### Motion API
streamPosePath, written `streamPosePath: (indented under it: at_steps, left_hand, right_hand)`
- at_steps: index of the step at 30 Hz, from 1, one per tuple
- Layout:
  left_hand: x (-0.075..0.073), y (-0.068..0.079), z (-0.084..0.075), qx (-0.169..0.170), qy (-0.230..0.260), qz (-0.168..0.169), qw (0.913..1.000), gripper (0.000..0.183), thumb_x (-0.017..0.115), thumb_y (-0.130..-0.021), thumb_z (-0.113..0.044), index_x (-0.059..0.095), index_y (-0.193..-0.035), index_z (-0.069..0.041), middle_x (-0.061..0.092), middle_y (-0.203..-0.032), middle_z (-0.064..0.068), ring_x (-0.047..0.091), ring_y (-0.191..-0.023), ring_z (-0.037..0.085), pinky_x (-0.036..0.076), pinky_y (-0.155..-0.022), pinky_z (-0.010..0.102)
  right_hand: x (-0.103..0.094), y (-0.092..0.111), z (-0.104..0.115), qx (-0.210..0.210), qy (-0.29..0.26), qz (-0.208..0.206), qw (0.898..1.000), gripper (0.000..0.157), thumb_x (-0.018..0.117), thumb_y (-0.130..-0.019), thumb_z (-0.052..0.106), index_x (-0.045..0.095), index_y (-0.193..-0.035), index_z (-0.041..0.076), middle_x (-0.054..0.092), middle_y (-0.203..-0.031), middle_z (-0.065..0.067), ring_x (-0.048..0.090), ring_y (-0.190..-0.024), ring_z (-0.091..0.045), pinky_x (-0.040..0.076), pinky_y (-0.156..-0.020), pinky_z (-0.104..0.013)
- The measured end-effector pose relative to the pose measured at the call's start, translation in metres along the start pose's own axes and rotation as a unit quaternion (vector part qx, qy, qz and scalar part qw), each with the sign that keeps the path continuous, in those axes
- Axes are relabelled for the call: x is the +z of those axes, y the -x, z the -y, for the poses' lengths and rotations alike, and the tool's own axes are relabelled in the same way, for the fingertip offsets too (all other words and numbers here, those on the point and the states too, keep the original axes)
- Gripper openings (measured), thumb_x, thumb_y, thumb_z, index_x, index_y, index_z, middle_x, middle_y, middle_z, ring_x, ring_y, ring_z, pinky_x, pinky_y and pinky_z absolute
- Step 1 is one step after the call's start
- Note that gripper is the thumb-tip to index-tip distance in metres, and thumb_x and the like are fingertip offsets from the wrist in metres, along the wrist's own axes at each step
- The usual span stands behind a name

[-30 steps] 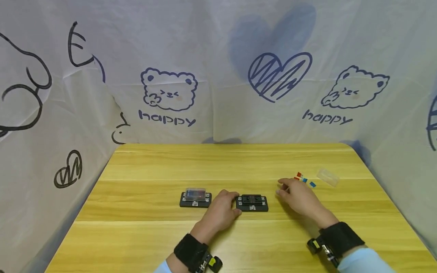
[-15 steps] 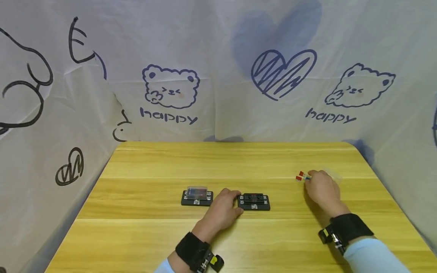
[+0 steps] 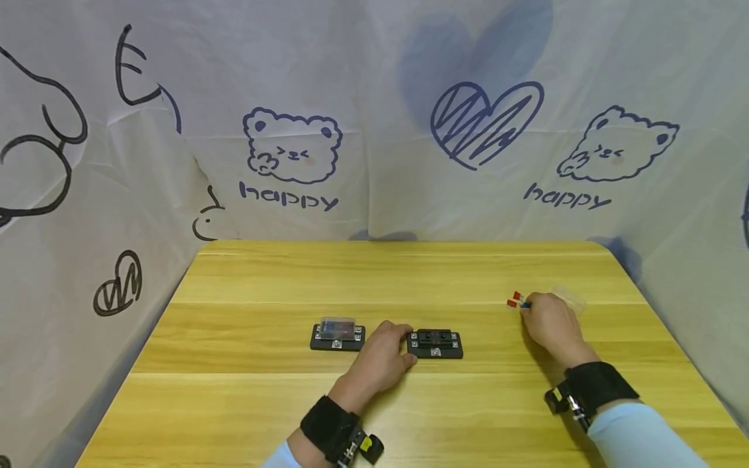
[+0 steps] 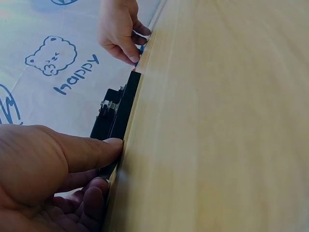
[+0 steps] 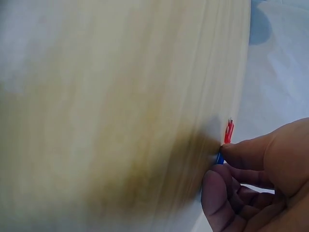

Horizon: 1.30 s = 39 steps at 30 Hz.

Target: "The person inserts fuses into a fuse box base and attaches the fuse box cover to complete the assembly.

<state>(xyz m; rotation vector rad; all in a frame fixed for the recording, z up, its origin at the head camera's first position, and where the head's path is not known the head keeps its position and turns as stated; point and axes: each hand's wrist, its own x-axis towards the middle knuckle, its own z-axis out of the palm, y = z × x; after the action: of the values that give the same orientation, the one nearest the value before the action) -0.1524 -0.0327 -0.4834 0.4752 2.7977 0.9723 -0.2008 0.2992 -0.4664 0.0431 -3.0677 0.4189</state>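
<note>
plainly, a creased white cloth stands behind and at both sides, drawn with bears, hearts and the word happy. before it spreads the yellow wood-grain counter. over that reach two arms in light blue sleeves, each wrist wrapped in a black strap.

the left grip has thumb and fingers bent around the left end of the bare black block, which lies flat near the middle of the counter. the right grip, well to its right, pinches a small blue piece between thumb and fingertips.

just left of the left grip lies the covered block, a clear lid on top with bluish and reddish colour showing through. a loose transparent cover lies just beyond the right grip, partly hidden. smallest, two red pieces lie just beside the pinching fingers.
</note>
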Motion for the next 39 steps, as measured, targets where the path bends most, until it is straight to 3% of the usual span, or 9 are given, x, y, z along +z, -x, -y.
streamPosePath:
  at_steps: [6, 14, 26, 39]
  left_hand:
    - [0.0001, -0.0008, 0.0009, -0.001, 0.002, 0.001, 1.0, 0.054, 0.072, -0.085, -0.025, 0.055, -0.135, -0.01, 0.051, -0.098, 0.0, 0.048, -0.081, 0.015, 0.045, -0.072, 0.03]
    - [-0.0002, -0.0005, 0.0011, -0.002, 0.001, 0.002, 1.0, 0.054, 0.073, -0.085, -0.025, 0.056, -0.134, -0.01, 0.05, -0.096, 0.0, 0.048, -0.08, 0.015, 0.044, -0.07, 0.029]
    - [-0.0009, -0.0002, -0.001, -0.006, 0.0, 0.003, 1.0, 0.055, 0.073, -0.085, -0.026, 0.055, -0.135, -0.01, 0.05, -0.096, 0.0, 0.048, -0.08, 0.015, 0.045, -0.071, 0.029]
    - [-0.0005, -0.0005, 0.0001, 0.0, -0.007, 0.001, 1.0, 0.055, 0.073, -0.085, -0.026, 0.055, -0.135, -0.009, 0.049, -0.094, -0.001, 0.048, -0.079, 0.015, 0.044, -0.069, 0.029]
  right_hand:
    - [0.0003, -0.0007, 0.0005, 0.003, -0.005, -0.001, 1.0, 0.022, 0.057, -0.093, 0.013, 0.064, -0.1, -0.006, 0.066, -0.089, -0.023, 0.061, -0.075, -0.035, 0.05, -0.063, -0.049]
    - [0.0017, -0.0029, 0.0003, -0.003, -0.008, 0.0, 1.0, 0.028, 0.056, -0.094, 0.017, 0.063, -0.109, -0.006, 0.066, -0.098, -0.027, 0.061, -0.085, -0.042, 0.05, -0.07, -0.055]
    - [0.0013, -0.0026, 0.0005, 0.024, -0.03, 0.032, 0.999, 0.023, 0.053, -0.095, 0.015, 0.058, -0.102, -0.007, 0.063, -0.091, -0.023, 0.058, -0.073, -0.032, 0.047, -0.06, -0.044]
    - [0.001, 0.0, 0.0029, 0.032, -0.052, 0.016, 0.998, 0.013, 0.054, -0.092, 0.012, 0.056, -0.098, 0.001, 0.062, -0.086, -0.016, 0.055, -0.069, -0.028, 0.043, -0.06, -0.04]
